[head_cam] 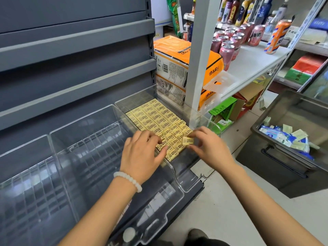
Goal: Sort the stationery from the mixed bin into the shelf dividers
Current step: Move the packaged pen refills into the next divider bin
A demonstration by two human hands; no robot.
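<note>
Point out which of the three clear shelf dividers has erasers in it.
The rightmost divider, under both hands: yellow erasers are packed in rows there. The other two hold none.

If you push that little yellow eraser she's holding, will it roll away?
Probably not: the yellow eraser in the right hand looks like a flat-sided block, so it should slide or stay. It seems light, pinched by fingertips alone, and looks stiff.

Head cam, fwd-down, close over shelf [74, 96]
</note>
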